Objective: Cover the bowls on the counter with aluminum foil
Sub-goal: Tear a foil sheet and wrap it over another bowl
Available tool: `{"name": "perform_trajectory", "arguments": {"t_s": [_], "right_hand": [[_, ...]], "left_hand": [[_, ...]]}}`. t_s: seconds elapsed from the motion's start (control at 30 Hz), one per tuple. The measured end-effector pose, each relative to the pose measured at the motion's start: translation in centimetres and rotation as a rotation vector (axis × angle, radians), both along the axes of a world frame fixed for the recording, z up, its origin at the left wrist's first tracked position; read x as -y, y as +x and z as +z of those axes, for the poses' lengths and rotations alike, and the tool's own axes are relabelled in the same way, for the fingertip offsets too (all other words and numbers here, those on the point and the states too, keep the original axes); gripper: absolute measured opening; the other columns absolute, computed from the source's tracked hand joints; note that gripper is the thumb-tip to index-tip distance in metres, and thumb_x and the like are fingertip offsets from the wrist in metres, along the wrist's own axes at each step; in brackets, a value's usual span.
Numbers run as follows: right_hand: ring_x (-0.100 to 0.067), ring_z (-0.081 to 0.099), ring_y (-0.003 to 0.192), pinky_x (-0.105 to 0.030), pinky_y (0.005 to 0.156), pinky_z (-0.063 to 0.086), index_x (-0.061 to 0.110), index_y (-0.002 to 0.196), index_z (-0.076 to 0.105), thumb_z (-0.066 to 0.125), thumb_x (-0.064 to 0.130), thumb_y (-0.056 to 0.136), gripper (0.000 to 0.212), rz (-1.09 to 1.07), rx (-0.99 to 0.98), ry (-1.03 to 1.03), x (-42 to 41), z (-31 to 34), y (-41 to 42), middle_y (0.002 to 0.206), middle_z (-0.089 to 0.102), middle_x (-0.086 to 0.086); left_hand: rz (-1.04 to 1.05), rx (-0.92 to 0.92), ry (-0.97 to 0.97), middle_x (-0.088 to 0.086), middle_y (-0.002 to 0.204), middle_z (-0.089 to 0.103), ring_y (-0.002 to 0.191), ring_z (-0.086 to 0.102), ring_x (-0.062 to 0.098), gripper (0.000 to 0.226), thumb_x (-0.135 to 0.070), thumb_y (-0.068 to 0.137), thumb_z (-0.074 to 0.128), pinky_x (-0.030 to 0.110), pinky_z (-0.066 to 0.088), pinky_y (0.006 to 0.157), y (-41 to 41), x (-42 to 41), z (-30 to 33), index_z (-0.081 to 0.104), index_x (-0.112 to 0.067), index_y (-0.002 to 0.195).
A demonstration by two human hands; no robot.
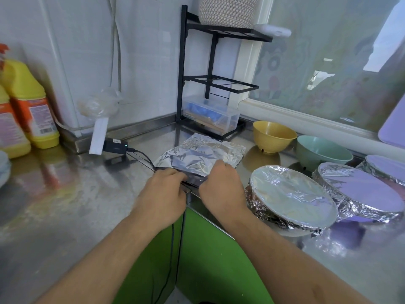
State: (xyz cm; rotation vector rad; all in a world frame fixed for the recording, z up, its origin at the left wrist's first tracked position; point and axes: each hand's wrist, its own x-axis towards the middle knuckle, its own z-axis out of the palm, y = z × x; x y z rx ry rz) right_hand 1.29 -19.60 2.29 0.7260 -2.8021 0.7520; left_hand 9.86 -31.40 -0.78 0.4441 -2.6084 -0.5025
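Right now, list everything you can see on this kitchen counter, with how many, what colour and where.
Foil sheet: one, silver, crinkled, flat on the counter centre.
Covered bowls: three, foil-wrapped, right side in a row.
Yellow bowl: one, uncovered, by the window.
Green bowl: one, pale green, uncovered, right of the yellow bowl.
Bottles: two, yellow with orange labels, far left.
Rack: one, black, back corner.
Clear box: one, blue contents, at the rack's foot.
Basket: one, woven, on the rack's top shelf.
Adapter: one, black with cable, left of the foil sheet.
Left hand: grip on the sheet's near edge.
Right hand: grip on the same edge.
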Motion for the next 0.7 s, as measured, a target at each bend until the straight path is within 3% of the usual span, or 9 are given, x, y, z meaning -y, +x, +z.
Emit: {"name": "perform_trajectory", "arguments": {"t_s": [0.1,0.23,0.37,0.47,0.57,0.7], "right_hand": [[-0.029,0.057,0.091,-0.031,0.069,0.038,0.004,0.109,0.056,0.058,0.007,0.089,0.02,-0.018,0.042,-0.045,0.0,-0.1,-0.4,0.112,0.064,-0.015],[-0.03,0.06,0.103,-0.031,0.074,0.037,0.002,0.114,0.058,0.055,0.007,0.092,0.023,-0.013,0.063,-0.109,0.1,-0.2,-0.6,0.115,0.062,-0.014],[-0.03,0.055,0.109,-0.039,0.094,0.047,0.001,0.114,0.06,0.054,0.01,0.096,0.021,0.004,-0.082,-0.123,0.1,-0.2,-0.5,0.118,0.06,-0.015],[-0.03,0.051,0.11,-0.039,0.099,0.043,0.002,0.107,0.063,0.055,0.01,0.092,0.018,0.012,-0.13,-0.093,0.2,-0.1,-0.5,0.114,0.061,-0.013],[-0.03,0.053,0.108,-0.039,0.095,0.044,0.003,0.102,0.062,0.053,0.007,0.091,0.015,-0.003,-0.086,-0.135,0.4,0.0,-0.6,0.109,0.063,-0.013],[-0.028,0.054,0.108,-0.04,0.098,0.044,0.003,0.105,0.061,0.051,0.007,0.096,0.014,-0.013,-0.099,-0.117,0.5,0.1,-0.8,0.109,0.063,-0.012]], "left_hand": [[-0.017,-0.094,0.017,-0.005,0.122,0.067,0.122,0.054,0.02,0.039,-0.006,0.09,0.058,0.031,0.044,0.102,-0.1,-0.4,0.0,0.071,-0.02,0.123],[0.048,-0.149,0.164,-0.01,0.111,0.069,0.105,0.063,0.013,0.025,-0.013,0.094,0.057,0.03,0.052,0.087,-0.4,-1.1,0.0,0.069,-0.025,0.113],[0.121,-0.212,0.418,-0.018,0.099,0.069,0.08,0.062,-0.006,0.022,-0.017,0.098,0.057,0.006,0.042,0.063,-1.0,-1.4,0.5,0.068,-0.032,0.111],[0.073,-0.248,0.306,-0.015,0.11,0.063,0.089,0.058,-0.002,0.035,-0.013,0.096,0.059,0.002,0.038,0.072,-1.5,-1.2,0.2,0.071,-0.031,0.123],[0.031,-0.21,0.176,-0.007,0.118,0.06,0.118,0.051,0.015,0.035,-0.014,0.096,0.058,0.018,0.039,0.093,-2.1,-0.9,-0.8,0.076,-0.026,0.124],[-0.028,-0.182,0.08,-0.006,0.12,0.058,0.119,0.044,0.016,0.033,-0.016,0.099,0.058,0.027,0.041,0.098,-1.9,-1.1,-1.7,0.075,-0.025,0.126]]}}
